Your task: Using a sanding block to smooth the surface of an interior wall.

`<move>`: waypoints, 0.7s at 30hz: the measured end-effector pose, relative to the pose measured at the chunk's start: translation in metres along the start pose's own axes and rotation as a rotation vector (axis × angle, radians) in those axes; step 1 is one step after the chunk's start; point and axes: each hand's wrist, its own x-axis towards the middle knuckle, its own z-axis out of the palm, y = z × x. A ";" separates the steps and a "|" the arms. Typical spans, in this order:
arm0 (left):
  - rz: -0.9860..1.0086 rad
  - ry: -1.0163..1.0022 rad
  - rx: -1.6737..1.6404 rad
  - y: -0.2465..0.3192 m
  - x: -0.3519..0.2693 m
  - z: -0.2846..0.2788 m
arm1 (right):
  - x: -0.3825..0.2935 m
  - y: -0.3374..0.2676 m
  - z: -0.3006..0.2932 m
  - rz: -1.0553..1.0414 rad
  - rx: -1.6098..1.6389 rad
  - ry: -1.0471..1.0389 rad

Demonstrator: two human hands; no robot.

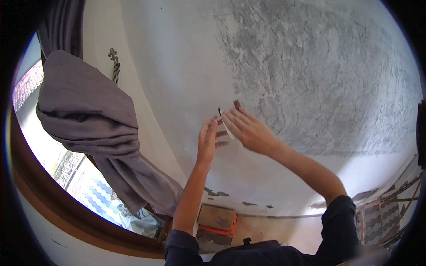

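Observation:
Both hands are raised close together in front of a wall (186, 83), partly covered by rough grey plaster (299, 76). My right hand (248, 129) holds a thin, pale flat piece (229, 132) with a dark edge; its exact kind is unclear. A small brown end (236, 104) shows by the fingertips of that hand. My left hand (210, 138) is just left of the piece, fingers apart and pointing towards it. Whether its fingertips touch the piece cannot be told.
A tied grey-purple curtain (90, 109) hangs at the left beside a brown window frame (83, 229). A metal curtain hook (114, 58) is on the wall. Low down stands a brown-topped box (216, 217) with orange below. A metal rack (382, 219) is at the lower right.

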 end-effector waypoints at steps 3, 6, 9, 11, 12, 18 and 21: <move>0.322 0.040 0.227 0.018 0.042 -0.009 | 0.058 0.045 -0.025 -0.097 -0.220 0.070; 0.740 0.114 0.801 0.059 0.084 0.006 | 0.118 0.099 -0.048 -0.153 -0.551 0.255; 1.166 0.231 1.270 0.106 0.126 0.012 | 0.170 0.141 -0.061 -0.116 -0.718 0.271; 1.133 0.234 1.380 0.132 0.142 0.018 | 0.189 0.157 -0.063 -0.086 -0.786 0.262; 1.077 0.230 1.492 0.140 0.150 0.019 | 0.194 0.164 -0.059 -0.101 -0.788 0.240; 1.003 0.158 1.671 0.147 0.189 0.012 | 0.184 0.180 -0.031 -0.100 -0.710 0.222; 1.010 0.166 1.606 0.142 0.195 0.003 | 0.161 0.173 -0.022 -0.194 -0.634 0.160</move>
